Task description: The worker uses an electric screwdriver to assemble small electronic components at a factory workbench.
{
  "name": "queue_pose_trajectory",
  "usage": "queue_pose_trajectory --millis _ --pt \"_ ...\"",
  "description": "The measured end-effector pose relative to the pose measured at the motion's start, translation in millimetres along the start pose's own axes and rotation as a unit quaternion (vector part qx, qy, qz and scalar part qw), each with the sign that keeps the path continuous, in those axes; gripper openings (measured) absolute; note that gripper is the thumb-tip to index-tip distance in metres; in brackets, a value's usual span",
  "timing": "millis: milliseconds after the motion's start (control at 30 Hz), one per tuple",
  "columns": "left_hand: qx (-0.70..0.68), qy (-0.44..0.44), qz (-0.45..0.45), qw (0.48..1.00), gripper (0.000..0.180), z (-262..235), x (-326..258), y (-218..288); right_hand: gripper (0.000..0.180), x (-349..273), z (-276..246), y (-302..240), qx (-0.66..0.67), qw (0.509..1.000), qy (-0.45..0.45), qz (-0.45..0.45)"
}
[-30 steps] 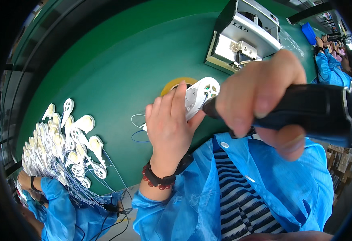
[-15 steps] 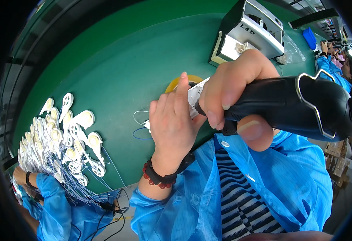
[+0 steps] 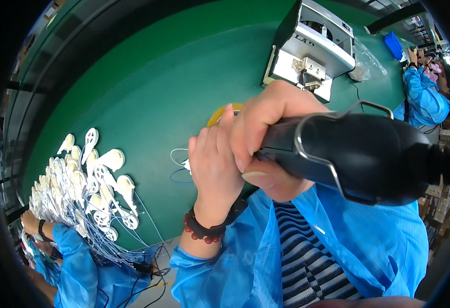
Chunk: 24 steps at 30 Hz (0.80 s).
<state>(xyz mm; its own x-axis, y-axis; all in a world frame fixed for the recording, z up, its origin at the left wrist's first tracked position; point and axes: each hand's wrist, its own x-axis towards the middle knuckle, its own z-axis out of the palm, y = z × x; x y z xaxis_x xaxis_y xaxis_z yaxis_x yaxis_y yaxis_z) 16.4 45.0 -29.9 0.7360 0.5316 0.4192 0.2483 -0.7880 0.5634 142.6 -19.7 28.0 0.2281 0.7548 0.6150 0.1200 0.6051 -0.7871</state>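
A black electric screwdriver [image 3: 358, 154] with a bent wire hanger lies across my right hand [image 3: 279, 128], fingers and thumb wrapped round its front end. Its tip is hidden by my hands. Right beside it, my left hand [image 3: 212, 161] is closed over a white plastic part [image 3: 186, 164] that shows only as a small piece at the left edge of the hand. One white and one blue wire loop out from there onto the green bench. Behind my fingertips, the yellow rim of a tape roll [image 3: 216, 116] shows in part.
A silver and black screw-feeder-like machine [image 3: 317, 43] stands at the back right, beside a clear plastic bag [image 3: 367, 64]. White parts with pale yellow wheels and wires [image 3: 76, 179] are heaped at the left. People in blue sit at left and far right. A blue bin [image 3: 393, 45] stands beyond the bag.
My right hand and the screwdriver have moved left and slightly down, against my left hand. The white part, partly visible between the hands before, is now mostly covered.
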Motion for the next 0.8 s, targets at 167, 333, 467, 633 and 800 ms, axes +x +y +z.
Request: queue_pose_trajectory --millis 167,333,467,633,800 --pt "-0.011 0.009 0.026 1.0 0.055 -2.4 4.4 6.5 0.032 8.4 -27.9 -5.4 -0.004 0.993 -0.113 0.031" --pt "0.021 -0.073 0.058 0.995 0.068 -11.1 5.1 6.0 0.036 -17.8 -39.6 -52.4 0.068 0.993 0.077 0.06" --pt "0.006 -0.167 0.04 0.985 0.069 -41.4 17.4 -6.1 0.026 -58.9 -73.6 -50.8 0.02 0.983 0.075 0.165" --pt "0.234 0.121 0.163 0.951 0.072 -108.0 117.0 -60.5 0.026 -98.1 -81.9 -49.8 -0.047 0.973 0.132 0.182" --pt "0.339 0.368 0.229 0.835 0.059 -138.4 195.2 -105.8 0.03 -94.4 -79.5 -36.3 -0.098 0.983 0.111 0.113"
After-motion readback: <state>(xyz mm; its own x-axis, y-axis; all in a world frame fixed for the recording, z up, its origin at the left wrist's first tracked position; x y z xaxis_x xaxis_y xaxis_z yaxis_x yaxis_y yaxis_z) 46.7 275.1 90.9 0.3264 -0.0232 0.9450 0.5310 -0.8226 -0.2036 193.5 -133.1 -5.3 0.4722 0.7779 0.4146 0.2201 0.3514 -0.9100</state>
